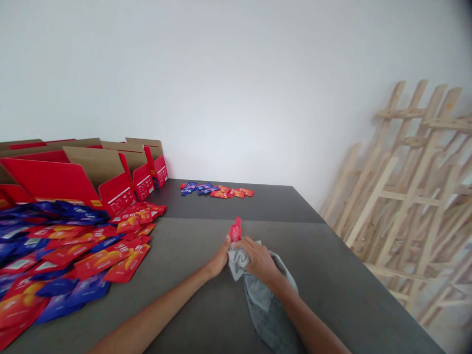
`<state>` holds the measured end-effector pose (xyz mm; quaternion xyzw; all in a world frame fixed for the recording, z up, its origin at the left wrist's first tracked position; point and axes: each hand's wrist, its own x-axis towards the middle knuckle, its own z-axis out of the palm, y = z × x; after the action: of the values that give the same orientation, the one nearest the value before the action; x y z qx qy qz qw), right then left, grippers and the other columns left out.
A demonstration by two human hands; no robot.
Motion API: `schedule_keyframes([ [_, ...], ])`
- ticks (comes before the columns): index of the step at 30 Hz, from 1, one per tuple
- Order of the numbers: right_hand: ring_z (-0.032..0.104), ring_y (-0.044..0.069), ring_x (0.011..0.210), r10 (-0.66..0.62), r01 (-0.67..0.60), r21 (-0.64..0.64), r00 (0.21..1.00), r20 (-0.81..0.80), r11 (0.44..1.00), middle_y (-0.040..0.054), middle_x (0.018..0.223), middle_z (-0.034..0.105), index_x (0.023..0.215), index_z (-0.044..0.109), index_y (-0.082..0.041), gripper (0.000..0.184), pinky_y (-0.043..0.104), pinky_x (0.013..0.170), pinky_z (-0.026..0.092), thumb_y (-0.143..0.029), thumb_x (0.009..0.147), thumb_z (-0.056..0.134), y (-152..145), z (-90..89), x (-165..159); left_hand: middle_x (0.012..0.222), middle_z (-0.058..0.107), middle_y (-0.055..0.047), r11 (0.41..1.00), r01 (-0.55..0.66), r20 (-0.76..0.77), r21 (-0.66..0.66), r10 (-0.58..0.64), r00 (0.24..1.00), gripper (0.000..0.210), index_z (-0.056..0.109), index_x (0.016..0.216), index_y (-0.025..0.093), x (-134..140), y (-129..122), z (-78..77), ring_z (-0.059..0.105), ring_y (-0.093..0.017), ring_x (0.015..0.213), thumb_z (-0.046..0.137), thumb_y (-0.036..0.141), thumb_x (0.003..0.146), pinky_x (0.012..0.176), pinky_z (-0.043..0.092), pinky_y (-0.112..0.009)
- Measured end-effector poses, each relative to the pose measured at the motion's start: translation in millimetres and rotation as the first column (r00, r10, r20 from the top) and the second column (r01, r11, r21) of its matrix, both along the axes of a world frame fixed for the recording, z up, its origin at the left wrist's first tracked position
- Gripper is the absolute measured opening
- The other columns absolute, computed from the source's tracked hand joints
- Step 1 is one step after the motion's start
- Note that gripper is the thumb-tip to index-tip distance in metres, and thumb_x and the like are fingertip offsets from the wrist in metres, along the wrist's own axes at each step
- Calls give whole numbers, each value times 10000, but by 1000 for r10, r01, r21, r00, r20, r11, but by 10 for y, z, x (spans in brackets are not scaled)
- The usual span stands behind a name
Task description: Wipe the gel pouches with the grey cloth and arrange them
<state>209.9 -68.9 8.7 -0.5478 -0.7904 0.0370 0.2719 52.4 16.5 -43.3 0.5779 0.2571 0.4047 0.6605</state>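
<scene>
Pinched in my left hand (221, 258) is a small red packet (235, 231) with pale print, its narrow end pointing away from me. My fingers hide its lower part. My right hand (258, 256) is closed on a bunched grey cloth (239, 260), pressed up close beside the packet. The rest of the cloth trails down toward me under my right forearm. Whether the cloth touches the packet, I cannot tell.
On the left of the dark table (195, 236) lies a heap of red and blue packets (98, 255). Behind it stand several open red cardboard boxes (114, 189). More packets (221, 190) lie near the wall. Wooden easel frames (405, 191) lean at the right.
</scene>
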Motion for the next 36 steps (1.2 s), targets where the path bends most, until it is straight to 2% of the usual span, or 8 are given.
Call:
schedule_keyframes([
  [4, 646, 194, 969, -96, 107, 95, 989, -117, 990, 36, 1102, 651, 1111, 616, -227, 439, 253, 763, 485, 9, 772, 468, 19, 0, 35, 805, 698, -72, 997, 31, 24, -73, -30, 999, 630, 736, 941, 187, 102, -423, -80, 634, -230, 864, 467, 752, 865, 875, 471, -334],
  [7, 645, 196, 966, -187, 215, 134, 963, -193, 967, 44, 1085, 651, 1119, 618, -219, 506, 256, 796, 496, 34, 718, 443, 23, 10, 85, 693, 673, -62, 984, 81, 34, -161, -76, 997, 709, 735, 894, 176, 167, -526, -93, 605, -193, 634, 430, 814, 831, 688, 479, -313],
  [9, 643, 200, 974, -160, 182, 114, 971, -178, 977, 44, 1079, 657, 1119, 624, -229, 517, 258, 798, 498, 30, 705, 455, 8, 32, 81, 635, 650, -57, 972, 98, 93, -213, -80, 992, 731, 723, 825, 176, 182, -525, -64, 574, -177, 545, 433, 847, 799, 628, 470, -308],
  [13, 642, 206, 1008, 109, -109, -6, 994, -14, 994, 32, 1106, 675, 1123, 648, -251, 465, 257, 778, 488, -23, 739, 517, -37, 87, -19, 783, 710, -66, 951, 102, 284, -290, -16, 959, 643, 716, 901, 186, 127, -445, 68, 673, -224, 752, 482, 782, 840, 795, 507, -342],
  [15, 644, 204, 1011, 165, -164, -34, 986, 33, 986, 23, 1119, 677, 1128, 650, -258, 447, 252, 763, 482, -45, 754, 529, -47, 95, -59, 912, 731, -81, 944, 106, 321, -311, -1, 947, 624, 712, 946, 177, 99, -409, 115, 683, -248, 904, 488, 753, 858, 891, 493, -362],
  [23, 654, 189, 919, -189, 217, 160, 967, -169, 963, 29, 1023, 669, 1077, 640, -242, 481, 242, 760, 497, 22, 714, 465, 11, 25, 80, 968, 740, -91, 948, 118, 224, -294, -51, 973, 611, 717, 1065, 182, 204, -408, -2, 682, -244, 961, 562, 728, 836, 879, 484, -328],
  [31, 666, 188, 957, 133, -135, 25, 989, 61, 991, 12, 1068, 685, 1077, 664, -260, 449, 227, 709, 470, 6, 740, 531, -43, 74, -70, 924, 735, -71, 911, 144, 349, -387, 0, 937, 517, 721, 938, 180, 85, -398, 140, 681, -233, 926, 554, 665, 874, 921, 486, -340],
  [36, 664, 193, 922, -109, 113, 98, 993, -43, 989, 28, 1070, 679, 1080, 657, -244, 437, 248, 737, 484, 11, 761, 501, -28, 76, -36, 1087, 742, -100, 921, 154, 328, -358, -30, 944, 532, 719, 1088, 149, 124, -432, 169, 659, -267, 1088, 591, 621, 878, 1024, 437, -372],
])
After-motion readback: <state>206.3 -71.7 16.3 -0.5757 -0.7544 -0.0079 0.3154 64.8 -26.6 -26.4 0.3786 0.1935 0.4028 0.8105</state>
